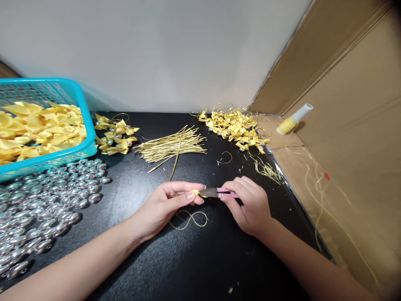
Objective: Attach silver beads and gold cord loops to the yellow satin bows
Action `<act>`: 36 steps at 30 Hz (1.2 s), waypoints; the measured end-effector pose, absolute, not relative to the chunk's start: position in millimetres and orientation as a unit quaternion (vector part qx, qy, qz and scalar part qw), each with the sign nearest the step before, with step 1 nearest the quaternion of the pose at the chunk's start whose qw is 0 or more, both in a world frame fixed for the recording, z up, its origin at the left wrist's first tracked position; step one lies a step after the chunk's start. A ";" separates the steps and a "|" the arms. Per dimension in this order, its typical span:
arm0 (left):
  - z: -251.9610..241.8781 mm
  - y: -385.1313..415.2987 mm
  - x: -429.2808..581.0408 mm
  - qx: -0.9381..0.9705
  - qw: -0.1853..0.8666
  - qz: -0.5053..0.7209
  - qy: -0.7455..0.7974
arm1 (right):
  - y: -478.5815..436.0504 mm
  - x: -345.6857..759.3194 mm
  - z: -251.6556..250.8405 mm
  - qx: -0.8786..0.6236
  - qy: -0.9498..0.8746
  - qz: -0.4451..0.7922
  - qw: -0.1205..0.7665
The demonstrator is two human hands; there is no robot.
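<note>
My left hand [166,205] pinches a small yellow ribbon piece [194,193] between thumb and fingers, low over the black table [188,259]. A thin gold cord [189,219] loops on the table under that hand. My right hand [247,205] is closed on pink-handled thread snips [216,192]. Their metal blades point left and touch the yellow piece.
A turquoise basket [89,133] of yellow ribbon pieces stands at the far left, with several silver beads [46,205] spread before it. Yellow bows [115,138], a bundle of gold cords [171,146] and a heap of finished bows [236,127] lie further back. A thread spool [293,120] rests on cardboard [354,138] at right.
</note>
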State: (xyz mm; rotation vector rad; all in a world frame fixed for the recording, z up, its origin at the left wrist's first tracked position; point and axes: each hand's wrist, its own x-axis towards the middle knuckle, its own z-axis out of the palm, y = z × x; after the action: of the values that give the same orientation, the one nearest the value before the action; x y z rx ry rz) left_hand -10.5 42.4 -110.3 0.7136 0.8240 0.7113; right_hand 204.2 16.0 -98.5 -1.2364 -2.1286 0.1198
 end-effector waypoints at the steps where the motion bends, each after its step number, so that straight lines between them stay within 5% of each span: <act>1: -110.3 42.4 -10.5 0.332 0.795 0.331 0.384 | 15.8 204.1 -98.4 -0.475 -0.814 0.045 0.331; 18: -110.9 41.8 -10.7 0.390 0.770 0.328 0.384 | 14.3 208.0 -102.1 -0.483 -0.770 0.121 0.400; 29: -108.4 27.1 -7.3 0.755 0.420 0.344 0.368 | 14.5 193.9 -103.6 -0.491 -0.594 0.448 0.454; 36: -101.4 25.5 -4.7 0.727 0.465 0.316 0.394 | 9.3 180.7 -101.5 -0.500 -0.538 0.479 0.481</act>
State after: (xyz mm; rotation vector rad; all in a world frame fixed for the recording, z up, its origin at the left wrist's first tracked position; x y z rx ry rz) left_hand -4.7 25.5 -101.4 1.7851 0.9676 0.7768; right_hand 180.7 9.3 -101.5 -1.2189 -1.3106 1.1683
